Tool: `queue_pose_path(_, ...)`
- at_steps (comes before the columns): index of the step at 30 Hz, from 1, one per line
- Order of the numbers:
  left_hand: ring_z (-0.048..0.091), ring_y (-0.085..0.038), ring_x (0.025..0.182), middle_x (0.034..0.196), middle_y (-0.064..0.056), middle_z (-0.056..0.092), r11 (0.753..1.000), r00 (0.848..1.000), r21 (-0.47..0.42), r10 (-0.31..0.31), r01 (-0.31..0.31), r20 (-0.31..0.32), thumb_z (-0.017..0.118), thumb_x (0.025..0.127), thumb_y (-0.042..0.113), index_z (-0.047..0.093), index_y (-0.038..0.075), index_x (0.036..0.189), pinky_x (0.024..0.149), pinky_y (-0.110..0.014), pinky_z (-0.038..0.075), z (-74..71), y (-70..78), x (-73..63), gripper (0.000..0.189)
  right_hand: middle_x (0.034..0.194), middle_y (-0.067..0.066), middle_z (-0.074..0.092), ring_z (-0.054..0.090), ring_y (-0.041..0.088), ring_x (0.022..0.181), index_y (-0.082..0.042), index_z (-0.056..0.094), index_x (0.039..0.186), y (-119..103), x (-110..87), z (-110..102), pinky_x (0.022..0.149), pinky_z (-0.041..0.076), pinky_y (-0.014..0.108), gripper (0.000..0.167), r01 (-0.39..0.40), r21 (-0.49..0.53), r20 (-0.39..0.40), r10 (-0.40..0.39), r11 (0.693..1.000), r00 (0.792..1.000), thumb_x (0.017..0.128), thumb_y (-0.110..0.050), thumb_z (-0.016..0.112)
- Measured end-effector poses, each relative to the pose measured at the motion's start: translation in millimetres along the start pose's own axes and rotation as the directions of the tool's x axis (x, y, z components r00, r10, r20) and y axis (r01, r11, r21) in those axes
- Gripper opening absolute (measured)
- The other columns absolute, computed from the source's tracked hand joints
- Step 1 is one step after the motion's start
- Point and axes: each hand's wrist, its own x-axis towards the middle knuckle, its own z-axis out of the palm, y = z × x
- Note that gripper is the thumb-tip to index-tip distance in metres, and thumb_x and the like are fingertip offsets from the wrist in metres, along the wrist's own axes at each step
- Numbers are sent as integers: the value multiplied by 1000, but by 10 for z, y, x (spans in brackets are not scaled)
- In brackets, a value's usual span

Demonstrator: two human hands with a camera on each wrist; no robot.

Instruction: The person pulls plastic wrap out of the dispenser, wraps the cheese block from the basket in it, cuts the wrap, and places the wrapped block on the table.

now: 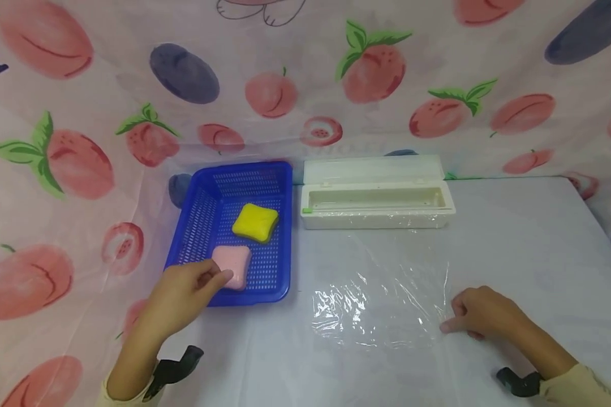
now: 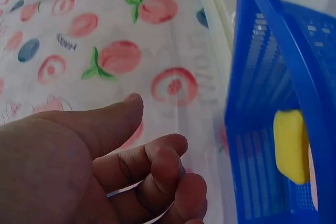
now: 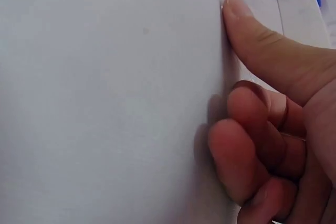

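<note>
My left hand (image 1: 187,294) hangs over the near left corner of a blue plastic basket (image 1: 288,237), fingers loosely bent. Its thumb overlaps a pink pillow-shaped bar, like soap, (image 1: 236,261) in the head view. In the left wrist view nothing sits between the thumb and fingers (image 2: 173,150). Farther back in the basket lies a similar yellow bar (image 1: 254,221). A sheet of clear plastic wrap (image 1: 371,305) spreads over the table in front of its dispenser. My right hand (image 1: 483,312) rests at the wrap's right edge, thumb tip down beside it and fingers loosely curled.
The white wrap dispenser (image 1: 377,220) stands at the table's back with its lid (image 1: 374,168) raised and a small green piece at its left end. A fruit-print cloth (image 1: 295,56) hangs behind and left. White covering (image 1: 534,243) lies over the table.
</note>
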Motion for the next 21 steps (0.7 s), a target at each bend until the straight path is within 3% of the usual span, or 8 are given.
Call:
queue_pose_path(6, 45, -16, 55, 61, 3, 43, 998, 996, 8, -62, 62, 62, 60, 101, 46, 63, 14, 86, 49, -27, 36, -118, -311, 124, 36, 64, -6, 47, 46, 13, 64, -20, 54, 76, -29, -46, 69, 55, 33, 29, 54, 79, -95, -153, -93, 992, 984, 64, -59, 88)
queue_pose_path(8, 44, -17, 55, 61, 2, 41, 997, 993, 21, -72, 70, 98, 59, 102, 45, 60, 13, 84, 50, -27, 36, -160, -390, 176, 37, 76, -2, 56, 53, 18, 73, -16, 59, 91, -34, -53, 86, 60, 44, 34, 60, 100, -112, -212, -122, 989, 970, 62, -59, 90)
queue_pose_path(11, 45, -17, 57, 61, 2, 40, 997, 987, 58, -59, 50, 151, 59, 103, 44, 57, 13, 82, 51, -27, 36, -212, -469, 255, 37, 107, 10, 61, 57, 30, 100, -9, 59, 119, -26, -57, 116, 76, 55, 50, 83, 137, -127, -305, -171, 982, 937, 58, -55, 94)
queue_pose_path(13, 45, -16, 58, 62, 2, 40, 997, 981, 79, -42, 27, 189, 60, 102, 42, 56, 13, 81, 52, -28, 37, -235, -505, 315, 37, 132, 17, 56, 51, 39, 120, -10, 54, 137, 4, -57, 153, 89, 52, 62, 99, 183, -173, -370, -236, 968, 899, 57, -51, 96)
queue_pose_path(15, 47, -16, 60, 63, 2, 43, 995, 973, 97, -35, 13, 227, 60, 102, 42, 58, 12, 83, 54, -29, 39, -246, -536, 378, 36, 148, 19, 47, 42, 44, 134, -14, 47, 148, 17, -57, 171, 92, 49, 69, 109, 207, -230, -388, -285, 951, 877, 58, -49, 96)
queue_pose_path(17, 52, -17, 65, 68, 0, 52, 993, 964, 118, -45, 15, 261, 60, 102, 42, 62, 10, 88, 58, -31, 47, -249, -556, 440, 35, 160, 16, 39, 32, 46, 146, -18, 40, 156, 23, -57, 177, 96, 43, 75, 115, 218, -272, -371, -311, 937, 875, 60, -52, 94)
queue_pose_path(19, 61, -24, 74, 80, -7, 65, 989, 954, 149, -53, 9, 295, 61, 101, 41, 67, 5, 100, 67, -41, 56, -248, -574, 494, 37, 166, 12, 32, 23, 48, 152, -20, 36, 159, 20, -61, 177, 99, 37, 79, 114, 207, -289, -323, -299, 935, 898, 65, -57, 89)
queue_pose_path(21, 67, -37, 92, 102, -18, 71, 983, 941, 182, -60, -1, 333, 61, 101, 42, 67, 0, 117, 82, -53, 59, -245, -590, 538, 45, 168, 11, 29, 19, 49, 153, -21, 35, 160, 20, -58, 175, 101, 31, 82, 111, 193, -277, -273, -270, 941, 923, 69, -63, 83)
